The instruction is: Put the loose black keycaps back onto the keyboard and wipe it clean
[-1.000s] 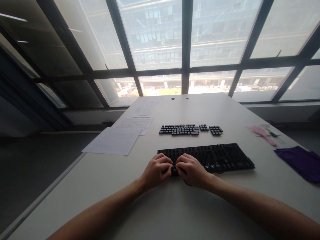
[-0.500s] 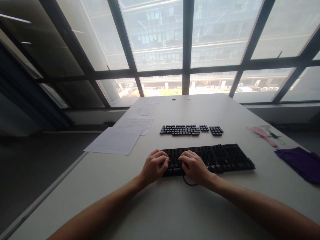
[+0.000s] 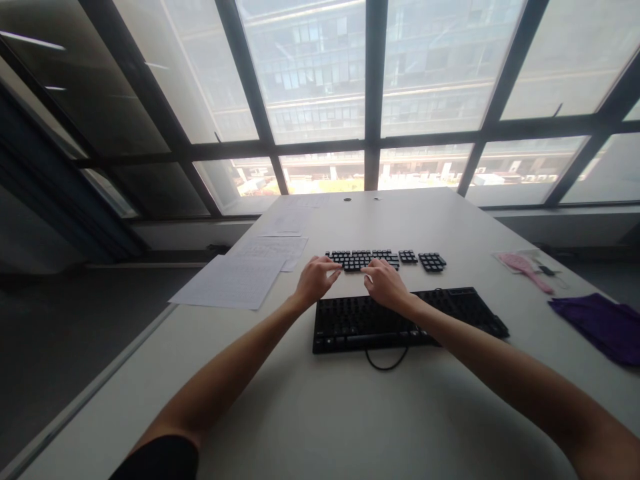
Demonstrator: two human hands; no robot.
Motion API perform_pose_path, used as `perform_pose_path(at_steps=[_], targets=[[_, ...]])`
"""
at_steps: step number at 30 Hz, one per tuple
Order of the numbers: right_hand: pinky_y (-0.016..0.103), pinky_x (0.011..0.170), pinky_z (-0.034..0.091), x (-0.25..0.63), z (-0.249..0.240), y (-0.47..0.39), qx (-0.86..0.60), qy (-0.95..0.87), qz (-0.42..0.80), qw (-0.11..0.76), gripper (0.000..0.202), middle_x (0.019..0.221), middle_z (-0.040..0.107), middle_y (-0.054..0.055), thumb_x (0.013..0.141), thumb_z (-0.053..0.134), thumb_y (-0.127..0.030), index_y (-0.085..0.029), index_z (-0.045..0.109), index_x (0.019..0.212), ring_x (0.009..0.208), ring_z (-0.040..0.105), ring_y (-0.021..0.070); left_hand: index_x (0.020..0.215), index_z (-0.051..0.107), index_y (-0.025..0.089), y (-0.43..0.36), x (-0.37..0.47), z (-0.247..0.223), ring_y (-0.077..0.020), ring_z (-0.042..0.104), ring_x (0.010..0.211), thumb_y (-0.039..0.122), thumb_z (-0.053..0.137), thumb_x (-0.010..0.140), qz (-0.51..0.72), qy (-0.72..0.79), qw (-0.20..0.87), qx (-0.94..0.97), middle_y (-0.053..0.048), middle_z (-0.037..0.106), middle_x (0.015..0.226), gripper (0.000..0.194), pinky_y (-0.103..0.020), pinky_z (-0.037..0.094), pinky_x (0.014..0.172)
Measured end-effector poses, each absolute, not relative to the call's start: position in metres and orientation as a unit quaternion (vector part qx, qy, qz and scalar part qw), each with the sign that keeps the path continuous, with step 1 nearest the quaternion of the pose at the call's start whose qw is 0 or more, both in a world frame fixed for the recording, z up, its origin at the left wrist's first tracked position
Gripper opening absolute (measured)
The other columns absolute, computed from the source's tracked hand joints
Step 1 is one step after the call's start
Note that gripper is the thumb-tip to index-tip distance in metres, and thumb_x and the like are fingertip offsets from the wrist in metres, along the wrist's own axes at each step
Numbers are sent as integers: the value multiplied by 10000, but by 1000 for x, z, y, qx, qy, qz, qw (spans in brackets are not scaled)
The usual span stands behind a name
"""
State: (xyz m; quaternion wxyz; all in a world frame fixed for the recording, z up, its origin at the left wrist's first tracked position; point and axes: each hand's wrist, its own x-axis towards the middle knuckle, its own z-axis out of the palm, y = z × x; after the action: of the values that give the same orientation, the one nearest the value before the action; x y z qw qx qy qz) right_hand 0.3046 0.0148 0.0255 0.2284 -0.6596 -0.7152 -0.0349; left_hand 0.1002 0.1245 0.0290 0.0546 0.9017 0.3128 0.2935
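My left hand reaches to the near left part of a block of loose black keycaps, which stand in rows on the table. Its thumb and index finger are slightly apart at the keycaps' edge. My right hand is at the same block, a little to the right, with thumb and index finger apart and fingertips close to the front row. Whether either hand touches a keycap is too small to tell. Nearer to me lies a black keyboard, partly covered by my right hand and forearm, with a cable looping out in front.
Two smaller keycap groups stand right of the block. Sheets of paper lie along the left side of the white table. A pink hairbrush and a purple cloth are at the right edge. Large windows rise behind.
Both hands have left the keyboard and moved forward to the keycap block. The keyboard's left end now shows, and the thumbs and index fingers look more parted.
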Motion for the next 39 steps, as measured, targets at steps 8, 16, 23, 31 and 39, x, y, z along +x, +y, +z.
perform_pose_path(at_steps=[8,16,23,31,39], targets=[[395,888,405,294,11,63,-683,-713,-56,146,260,1155,621,172,946,512,-202,-150,753,1029,1108,507,307,986,821,233,162,130,7,-248,577,958,216,790,829,235,306,5,922,-75,705,989,162,-388,485,895],[418,906,372,294,4,77,-675,-722,-69,137,266,1156,609,179,939,520,-205,-150,769,1016,1105,477,316,938,831,255,168,133,-3,-240,555,958,200,759,863,234,271,8,934,-72,683,971,117,-371,485,887],[416,890,361,295,1,73,-671,-725,-83,136,268,1125,629,171,952,522,-216,-152,781,931,1095,477,314,917,830,248,169,130,-13,-238,579,983,187,752,869,260,254,32,931,-62,744,1010,110,-383,497,911],[410,901,351,292,3,78,-642,-749,-86,144,245,1112,659,160,968,545,-222,-166,783,948,1108,481,312,906,821,243,170,122,-17,-205,641,861,178,774,845,275,249,76,926,-25,801,967,101,-377,501,869],[386,912,318,291,0,89,-592,-785,-61,171,189,965,737,100,953,588,-167,-190,764,887,1063,535,266,897,818,243,169,114,-19,-201,647,841,178,785,826,281,258,115,917,-19,805,938,102,-364,496,866]])
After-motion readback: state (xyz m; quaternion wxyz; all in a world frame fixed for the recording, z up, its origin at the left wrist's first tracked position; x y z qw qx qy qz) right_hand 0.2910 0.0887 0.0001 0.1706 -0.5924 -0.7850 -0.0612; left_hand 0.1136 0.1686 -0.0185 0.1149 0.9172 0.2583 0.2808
